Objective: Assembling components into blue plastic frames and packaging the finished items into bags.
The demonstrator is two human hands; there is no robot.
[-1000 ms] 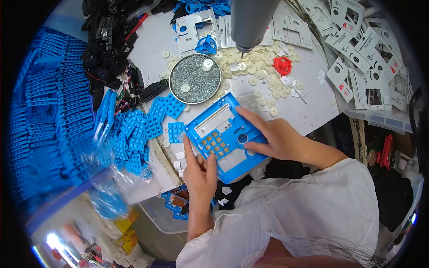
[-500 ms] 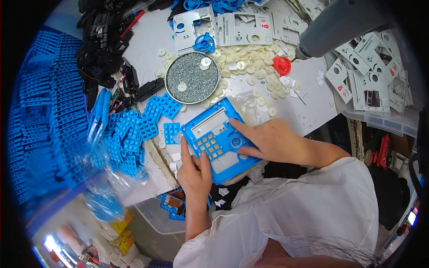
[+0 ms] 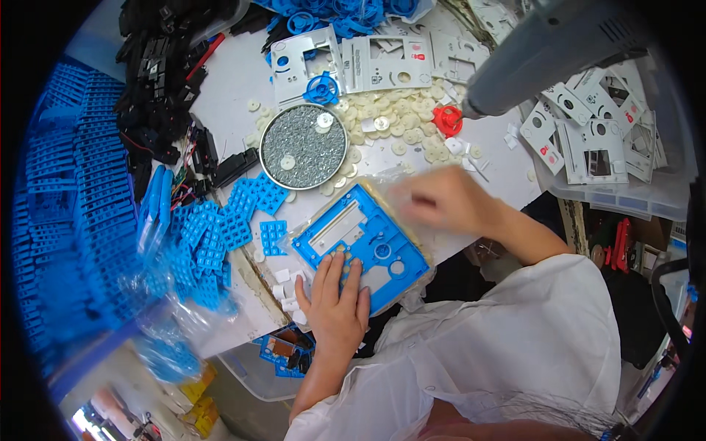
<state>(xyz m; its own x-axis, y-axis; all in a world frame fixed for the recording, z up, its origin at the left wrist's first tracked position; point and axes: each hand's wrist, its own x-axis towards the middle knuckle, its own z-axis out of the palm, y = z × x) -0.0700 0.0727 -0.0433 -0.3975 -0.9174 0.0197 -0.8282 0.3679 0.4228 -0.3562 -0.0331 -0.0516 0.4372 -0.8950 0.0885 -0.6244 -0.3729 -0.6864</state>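
A blue plastic casing panel (image 3: 368, 237) with a white strip window, a round grille and a keypad area lies at a tilt on the near edge of the worktable, over a clear plastic bag. My left hand (image 3: 334, 309) rests on it with fingers spread, covering part of the keypad area. To the right, my right hand (image 3: 452, 200) is lifted off the panel's far right corner. Motion smears its fingers, so what they hold, if anything, does not show. Just beyond the panel stands a round metal dish of small screws (image 3: 298, 151), with white discs on top.
Blue keypad sheets (image 3: 202, 231) lie left of the panel, beside stacked blue parts (image 3: 88, 154) and black wired modules (image 3: 158, 88). Pale discs (image 3: 401, 117) spread behind. A grey power screwdriver (image 3: 526, 62) hangs over a red ring (image 3: 446, 121). White faceplates (image 3: 596, 140) pile at right.
My right hand has come off the panel and moved away from its surface. My left hand has gone from the panel's left edge to lying over its keypad area. The view has shifted slightly.
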